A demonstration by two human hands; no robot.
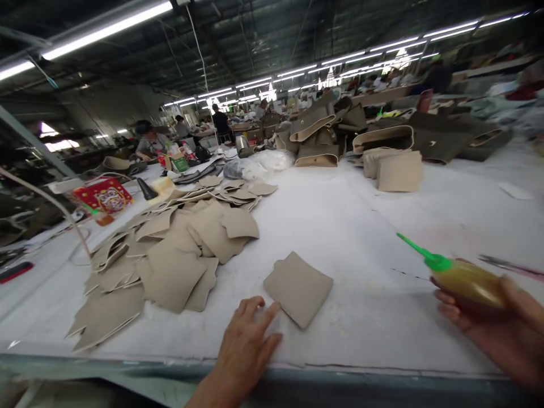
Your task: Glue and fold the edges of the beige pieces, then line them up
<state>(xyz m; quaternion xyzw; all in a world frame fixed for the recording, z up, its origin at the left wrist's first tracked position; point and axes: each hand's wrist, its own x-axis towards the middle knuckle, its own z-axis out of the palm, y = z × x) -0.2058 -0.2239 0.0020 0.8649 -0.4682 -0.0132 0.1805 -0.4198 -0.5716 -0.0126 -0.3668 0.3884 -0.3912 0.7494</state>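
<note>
- Taupe panel [298,290] lies flat on the white worktop [361,323], just ahead and to the right of the left hand [246,340]; the piled panels [174,272] sit farther left of that hand.
- Left hand: palm down, fingers apart and lightly bent, gripping nothing; the index fingertip is at the panel's near-left edge, though I cannot tell whether it presses.
- Right hand [501,343]: palm turned up, fingers and thumb wrapped around a squeeze bottle [471,283], its green nozzle [419,248] angled forward and left, well apart from the panel.
- Steadying the panel probably works best with light fingertip pressure near its edge.
- A gentle grip on the bottle seems wise, since a hard squeeze could spill its amber contents.
</note>
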